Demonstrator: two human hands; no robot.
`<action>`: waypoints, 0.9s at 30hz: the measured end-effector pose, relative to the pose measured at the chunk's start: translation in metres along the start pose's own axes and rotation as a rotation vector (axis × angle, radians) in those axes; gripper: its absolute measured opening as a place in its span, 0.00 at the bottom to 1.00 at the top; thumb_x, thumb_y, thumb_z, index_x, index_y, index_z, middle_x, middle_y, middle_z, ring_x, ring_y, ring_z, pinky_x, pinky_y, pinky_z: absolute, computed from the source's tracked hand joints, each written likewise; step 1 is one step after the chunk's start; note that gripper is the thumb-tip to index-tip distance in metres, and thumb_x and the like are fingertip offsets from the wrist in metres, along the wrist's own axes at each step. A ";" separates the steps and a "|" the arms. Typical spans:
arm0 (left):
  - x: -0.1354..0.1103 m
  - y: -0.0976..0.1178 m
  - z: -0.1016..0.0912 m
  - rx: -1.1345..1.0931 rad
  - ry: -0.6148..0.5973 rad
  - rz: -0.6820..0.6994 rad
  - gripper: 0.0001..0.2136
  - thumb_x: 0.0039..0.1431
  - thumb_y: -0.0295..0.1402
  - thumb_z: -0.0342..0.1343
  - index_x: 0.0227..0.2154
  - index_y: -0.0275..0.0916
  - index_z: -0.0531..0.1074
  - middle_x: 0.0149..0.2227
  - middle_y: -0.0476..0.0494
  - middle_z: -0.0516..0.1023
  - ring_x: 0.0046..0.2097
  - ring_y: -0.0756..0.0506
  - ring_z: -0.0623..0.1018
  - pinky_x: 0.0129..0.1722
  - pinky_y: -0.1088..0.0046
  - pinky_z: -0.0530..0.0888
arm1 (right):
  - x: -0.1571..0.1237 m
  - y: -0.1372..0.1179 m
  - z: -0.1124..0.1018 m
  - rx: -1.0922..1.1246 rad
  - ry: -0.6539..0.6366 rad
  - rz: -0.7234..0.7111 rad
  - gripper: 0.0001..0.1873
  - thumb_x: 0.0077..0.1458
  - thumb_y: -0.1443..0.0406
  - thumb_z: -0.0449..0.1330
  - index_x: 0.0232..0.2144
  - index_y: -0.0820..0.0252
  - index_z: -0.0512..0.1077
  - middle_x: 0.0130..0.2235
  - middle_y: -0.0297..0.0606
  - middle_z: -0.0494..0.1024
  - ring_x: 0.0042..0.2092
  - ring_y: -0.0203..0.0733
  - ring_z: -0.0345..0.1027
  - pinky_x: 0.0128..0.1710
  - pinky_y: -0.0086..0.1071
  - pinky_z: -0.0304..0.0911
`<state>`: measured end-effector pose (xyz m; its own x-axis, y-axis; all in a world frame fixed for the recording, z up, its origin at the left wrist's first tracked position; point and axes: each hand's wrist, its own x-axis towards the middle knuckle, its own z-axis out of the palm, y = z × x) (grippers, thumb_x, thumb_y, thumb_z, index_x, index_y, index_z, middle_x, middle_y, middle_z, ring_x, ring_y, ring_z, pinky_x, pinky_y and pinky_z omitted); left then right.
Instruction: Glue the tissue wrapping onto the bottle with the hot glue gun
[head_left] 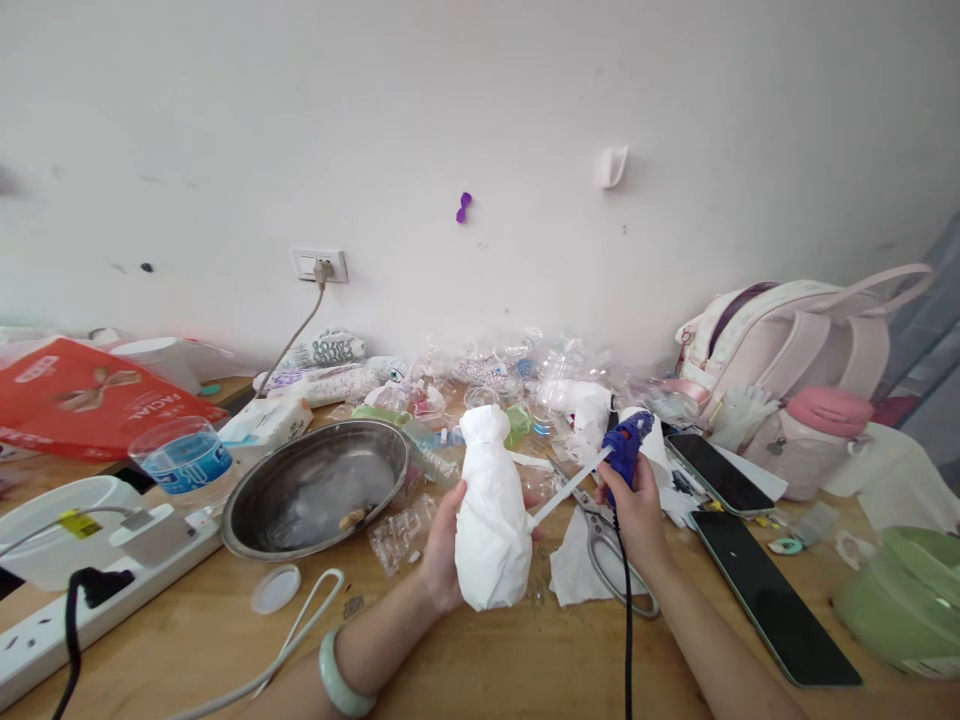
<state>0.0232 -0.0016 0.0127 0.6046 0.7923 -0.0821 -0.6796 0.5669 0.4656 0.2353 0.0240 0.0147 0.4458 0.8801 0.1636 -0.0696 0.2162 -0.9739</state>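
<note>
Over the wooden table (465, 680), toward its near edge, the left hand (445, 550) is wrapped around a white, paper-covered, bottle-shaped form (493, 530), holding it upright, seemingly to leave its right side reachable. Apart from it, the right hand (636, 505) grips a blue plastic glue gun (624, 450); a narrow white strip (570, 488) spans between gun and form. The gun's black cord (628, 630) hangs toward the near edge, likely out of the way. Crumpled clear plastic (562, 375) lies along the far edge, which seems to give both hands room.

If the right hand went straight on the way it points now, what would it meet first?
Probably the crumpled white material beyond the blue corded tool that the right hand holds; depth is unclear.
</note>
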 end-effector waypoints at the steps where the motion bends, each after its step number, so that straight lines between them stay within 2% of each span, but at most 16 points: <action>1: 0.000 0.000 0.001 -0.018 -0.005 -0.008 0.25 0.46 0.48 0.61 0.42 0.33 0.77 0.41 0.38 0.81 0.37 0.39 0.80 0.39 0.66 0.72 | 0.001 0.000 0.000 0.005 0.024 0.002 0.21 0.39 0.56 0.66 0.33 0.56 0.63 0.23 0.25 0.68 0.19 0.33 0.59 0.21 0.30 0.59; 6: 0.000 0.001 -0.006 -0.074 0.046 -0.038 0.24 0.50 0.49 0.57 0.38 0.30 0.76 0.34 0.38 0.81 0.35 0.39 0.80 0.40 0.65 0.72 | 0.007 0.002 -0.007 0.012 0.166 -0.009 0.21 0.38 0.57 0.67 0.34 0.57 0.65 0.26 0.27 0.70 0.21 0.33 0.60 0.21 0.29 0.59; 8: 0.000 -0.001 -0.010 -0.056 0.048 -0.040 0.24 0.50 0.49 0.57 0.38 0.29 0.76 0.34 0.37 0.81 0.36 0.38 0.80 0.41 0.63 0.71 | 0.007 0.001 -0.008 0.026 0.138 -0.004 0.19 0.39 0.57 0.66 0.32 0.57 0.66 0.24 0.27 0.69 0.21 0.34 0.60 0.21 0.29 0.58; 13: 0.002 -0.007 -0.014 0.039 0.049 -0.055 0.27 0.48 0.50 0.59 0.44 0.31 0.73 0.35 0.34 0.81 0.40 0.35 0.79 0.46 0.59 0.69 | -0.004 -0.009 -0.003 0.218 -0.133 0.080 0.16 0.42 0.55 0.63 0.30 0.57 0.65 0.27 0.32 0.74 0.20 0.33 0.59 0.16 0.26 0.55; 17: 0.002 -0.009 -0.013 0.094 0.070 -0.069 0.30 0.45 0.52 0.61 0.44 0.30 0.73 0.36 0.33 0.81 0.46 0.33 0.78 0.51 0.59 0.67 | -0.015 -0.016 -0.001 0.274 -0.409 0.236 0.18 0.44 0.49 0.59 0.27 0.57 0.65 0.21 0.32 0.70 0.18 0.33 0.57 0.14 0.25 0.52; 20: 0.003 -0.010 -0.011 0.106 0.109 -0.083 0.30 0.47 0.51 0.60 0.44 0.27 0.72 0.36 0.32 0.81 0.48 0.32 0.77 0.52 0.59 0.67 | -0.020 -0.017 -0.004 0.253 -0.623 0.358 0.22 0.43 0.44 0.56 0.23 0.56 0.62 0.18 0.31 0.67 0.15 0.32 0.53 0.13 0.25 0.49; 23: 0.003 -0.011 -0.005 0.126 0.225 -0.076 0.25 0.54 0.47 0.56 0.43 0.27 0.73 0.35 0.32 0.81 0.44 0.35 0.78 0.50 0.61 0.69 | -0.023 -0.016 -0.008 0.250 -0.779 0.418 0.25 0.39 0.42 0.57 0.21 0.56 0.60 0.17 0.32 0.68 0.14 0.31 0.53 0.14 0.25 0.49; 27: 0.002 -0.014 0.002 0.180 0.334 -0.079 0.21 0.62 0.42 0.50 0.46 0.27 0.72 0.33 0.36 0.81 0.36 0.40 0.79 0.45 0.66 0.70 | -0.025 -0.015 -0.011 0.267 -0.932 0.398 0.25 0.40 0.42 0.58 0.20 0.58 0.65 0.22 0.35 0.72 0.16 0.30 0.55 0.18 0.26 0.53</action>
<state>0.0350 -0.0083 0.0082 0.4635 0.7945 -0.3922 -0.5348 0.6038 0.5911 0.2353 -0.0057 0.0231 -0.5084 0.8611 0.0062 -0.3061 -0.1739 -0.9360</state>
